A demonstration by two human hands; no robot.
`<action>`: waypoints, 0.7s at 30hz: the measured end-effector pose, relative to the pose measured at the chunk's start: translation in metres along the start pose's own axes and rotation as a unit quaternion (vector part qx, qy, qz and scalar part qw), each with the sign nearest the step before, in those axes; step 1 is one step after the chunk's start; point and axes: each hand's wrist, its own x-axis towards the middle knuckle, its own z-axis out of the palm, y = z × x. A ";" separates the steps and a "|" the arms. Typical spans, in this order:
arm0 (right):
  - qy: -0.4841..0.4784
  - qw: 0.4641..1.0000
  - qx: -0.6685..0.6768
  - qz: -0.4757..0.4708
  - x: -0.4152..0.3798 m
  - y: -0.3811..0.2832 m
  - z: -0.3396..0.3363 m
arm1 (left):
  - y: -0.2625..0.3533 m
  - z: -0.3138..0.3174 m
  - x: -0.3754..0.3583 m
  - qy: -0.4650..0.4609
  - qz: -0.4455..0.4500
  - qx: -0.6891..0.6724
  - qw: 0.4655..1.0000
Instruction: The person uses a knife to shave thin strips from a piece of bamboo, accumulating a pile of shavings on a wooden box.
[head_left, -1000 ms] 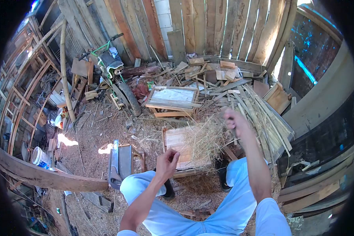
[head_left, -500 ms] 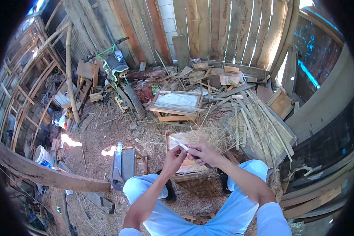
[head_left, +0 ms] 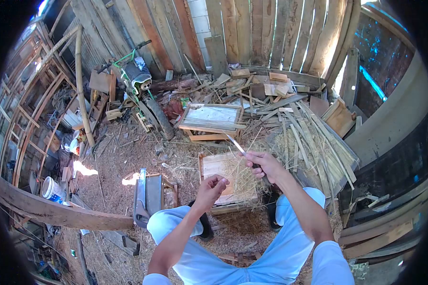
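A knife [head_left: 236, 144] is gripped in my right hand [head_left: 265, 167], its pale blade slanting up and left and its dark handle running under my fingers. To the left and a little lower, my left hand [head_left: 210, 191] is closed, thumb and fingertips pinched together. Whatever it may hold is too small to make out. The two hands are apart. Below them, between my knees, sits a shallow wooden box [head_left: 216, 165] with fine shavings [head_left: 245, 175] over its right side.
A handsaw [head_left: 141, 194] lies on a small dark-topped stand [head_left: 154, 192] by my left knee. Farther off are a framed wooden box [head_left: 210, 115], a green bike [head_left: 145, 90] and heaped wood scraps [head_left: 266, 95]. Long thin strips [head_left: 314, 137] pile up at right. A wooden beam [head_left: 66, 209] crosses the left.
My hands have separated. The right hand has moved right and up with the knife, away from the left hand, which stays near its place, slightly lower. The view has shifted slightly.
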 end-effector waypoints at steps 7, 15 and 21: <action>-0.089 0.994 -0.035 0.055 -0.009 0.030 0.043 | 0.001 -0.001 0.005 0.000 0.014 -0.030 0.999; 0.000 0.995 -0.062 0.077 0.007 0.022 0.016 | -0.003 -0.003 0.002 0.007 -0.004 -0.041 0.999; 0.042 0.999 0.020 -0.009 -0.002 -0.019 -0.026 | 0.002 -0.002 -0.010 -0.001 -0.024 -0.044 0.999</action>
